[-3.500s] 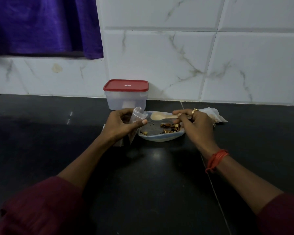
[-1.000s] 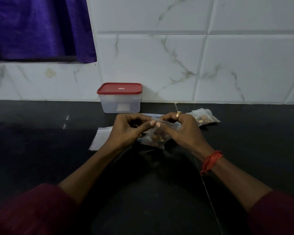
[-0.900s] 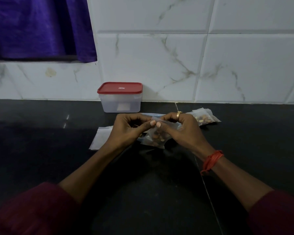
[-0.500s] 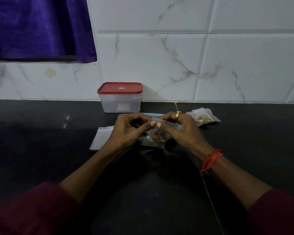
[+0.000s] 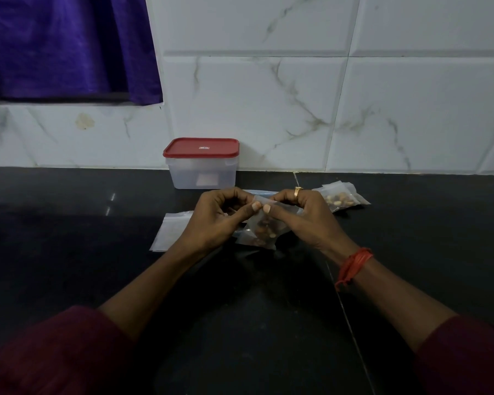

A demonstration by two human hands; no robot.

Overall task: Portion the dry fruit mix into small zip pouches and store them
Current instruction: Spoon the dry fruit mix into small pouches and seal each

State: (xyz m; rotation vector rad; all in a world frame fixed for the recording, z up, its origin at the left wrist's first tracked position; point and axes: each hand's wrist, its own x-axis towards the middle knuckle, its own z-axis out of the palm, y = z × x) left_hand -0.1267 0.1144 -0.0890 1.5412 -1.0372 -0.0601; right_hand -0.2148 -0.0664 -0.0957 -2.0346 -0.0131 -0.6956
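Spanning dark countertop [image 5: 69, 252] beneath marbled wall tiles [image 5: 268, 109].

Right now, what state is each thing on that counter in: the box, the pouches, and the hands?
Box: upright by the wall, red lid on.
Held pouch: holds dry fruit, top edge pinched by both hands; whether it is sealed is unclear.
Filled pouch: lying flat on the counter, to the right.
Empty pouches: lying flat, partly under the left hand.
Left hand: pinching the held pouch.
Right hand: pinching the held pouch.
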